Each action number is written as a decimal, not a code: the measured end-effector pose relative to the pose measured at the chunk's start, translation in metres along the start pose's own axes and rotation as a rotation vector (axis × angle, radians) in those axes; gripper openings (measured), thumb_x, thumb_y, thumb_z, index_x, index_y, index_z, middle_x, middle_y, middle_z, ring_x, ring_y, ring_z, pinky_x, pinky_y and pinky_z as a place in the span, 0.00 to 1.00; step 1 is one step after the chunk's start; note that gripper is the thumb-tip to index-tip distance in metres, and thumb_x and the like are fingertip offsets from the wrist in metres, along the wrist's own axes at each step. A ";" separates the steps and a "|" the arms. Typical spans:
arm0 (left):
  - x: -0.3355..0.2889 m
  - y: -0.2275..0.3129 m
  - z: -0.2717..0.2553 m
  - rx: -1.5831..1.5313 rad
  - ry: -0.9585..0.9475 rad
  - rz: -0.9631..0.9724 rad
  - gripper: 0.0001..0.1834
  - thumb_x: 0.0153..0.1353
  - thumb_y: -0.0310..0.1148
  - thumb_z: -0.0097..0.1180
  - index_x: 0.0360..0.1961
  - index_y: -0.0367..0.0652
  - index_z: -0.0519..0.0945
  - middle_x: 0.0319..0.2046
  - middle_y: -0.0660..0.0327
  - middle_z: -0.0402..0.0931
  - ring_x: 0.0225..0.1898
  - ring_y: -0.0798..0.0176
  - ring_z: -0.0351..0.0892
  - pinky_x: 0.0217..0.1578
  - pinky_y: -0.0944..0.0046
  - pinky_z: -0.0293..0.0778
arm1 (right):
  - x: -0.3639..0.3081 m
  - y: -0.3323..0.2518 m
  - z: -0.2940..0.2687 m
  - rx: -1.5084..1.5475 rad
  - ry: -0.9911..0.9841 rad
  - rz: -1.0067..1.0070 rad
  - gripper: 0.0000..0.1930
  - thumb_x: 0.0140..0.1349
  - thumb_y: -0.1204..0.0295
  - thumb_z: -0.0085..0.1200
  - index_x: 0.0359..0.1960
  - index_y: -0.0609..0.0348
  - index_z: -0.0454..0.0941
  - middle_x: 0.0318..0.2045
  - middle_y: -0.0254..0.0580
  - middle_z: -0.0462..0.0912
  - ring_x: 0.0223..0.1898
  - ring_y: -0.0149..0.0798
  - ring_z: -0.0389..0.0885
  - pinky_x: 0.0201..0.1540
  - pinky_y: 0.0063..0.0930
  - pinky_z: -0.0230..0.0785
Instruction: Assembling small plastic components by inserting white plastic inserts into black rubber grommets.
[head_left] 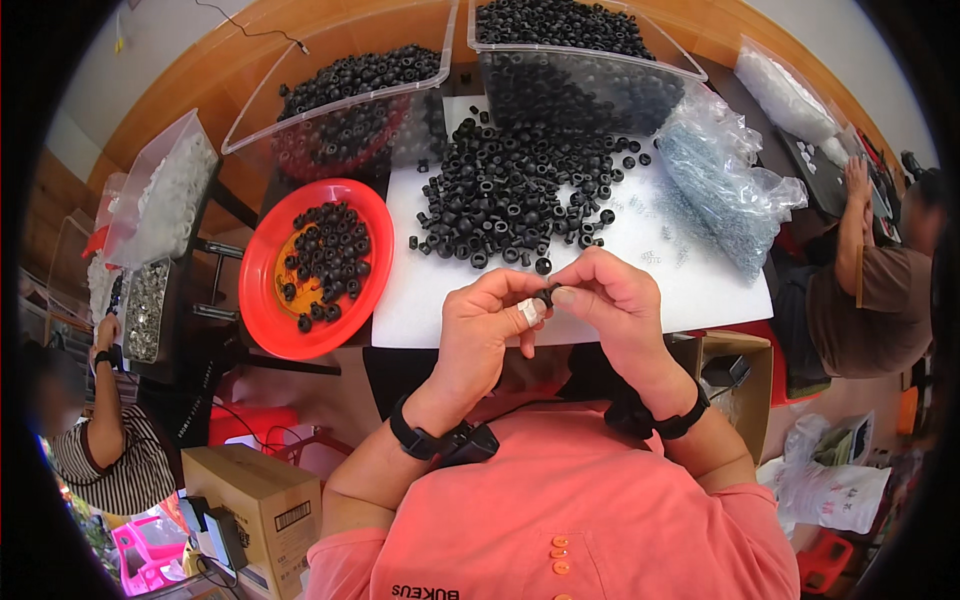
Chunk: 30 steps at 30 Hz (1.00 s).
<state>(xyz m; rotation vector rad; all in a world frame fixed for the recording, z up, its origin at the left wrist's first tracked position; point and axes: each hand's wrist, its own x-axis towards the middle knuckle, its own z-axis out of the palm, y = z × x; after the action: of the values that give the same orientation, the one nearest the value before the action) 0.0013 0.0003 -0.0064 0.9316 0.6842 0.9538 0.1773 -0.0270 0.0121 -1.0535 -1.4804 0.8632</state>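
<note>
Just over the table's front edge, my left hand (478, 322) and my right hand (612, 296) meet, fingertips pinched together on a small black plastic part (547, 295). Fingers cover most of that part. White tape wraps one finger of my left hand. Right beyond my fingertips spreads a heap of small black plastic parts (520, 185), rounded and hollow, some with their openings showing. On the left, a red plate (262, 310) holds more black parts (335, 250). Small metal springs (650, 240) lie scattered to the right of the heap.
A clear plastic bag of springs (715, 190) rests on the white tabletop (420, 300). Behind stand two clear bins (350, 105) (590, 75) of black parts. Co-workers sit at the left (110, 450) and right (880, 290). A cardboard box (255, 510) stands at lower left.
</note>
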 end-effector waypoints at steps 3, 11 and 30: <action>-0.001 -0.001 0.000 0.021 -0.004 0.002 0.10 0.65 0.20 0.59 0.47 0.31 0.80 0.35 0.54 0.83 0.25 0.69 0.78 0.23 0.72 0.74 | -0.003 0.001 0.000 0.138 0.011 0.084 0.03 0.64 0.78 0.58 0.36 0.65 0.79 0.31 0.36 0.83 0.34 0.26 0.81 0.38 0.22 0.73; -0.004 -0.002 0.002 0.059 -0.012 0.048 0.08 0.64 0.21 0.59 0.45 0.34 0.81 0.34 0.62 0.81 0.24 0.74 0.73 0.24 0.74 0.71 | -0.001 0.000 -0.002 0.089 -0.020 0.079 0.04 0.66 0.77 0.58 0.39 0.66 0.80 0.32 0.36 0.84 0.35 0.25 0.81 0.40 0.21 0.73; -0.004 -0.006 0.004 0.128 0.000 0.082 0.07 0.64 0.21 0.59 0.43 0.35 0.82 0.32 0.64 0.81 0.21 0.77 0.71 0.21 0.76 0.68 | -0.002 0.000 -0.009 -0.245 -0.058 -0.161 0.05 0.61 0.81 0.59 0.39 0.65 0.79 0.27 0.40 0.76 0.28 0.36 0.79 0.30 0.27 0.70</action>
<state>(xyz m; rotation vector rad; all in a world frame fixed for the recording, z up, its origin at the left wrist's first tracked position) 0.0053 -0.0061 -0.0093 1.0793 0.7181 0.9912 0.1867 -0.0290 0.0131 -1.0763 -1.7266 0.6142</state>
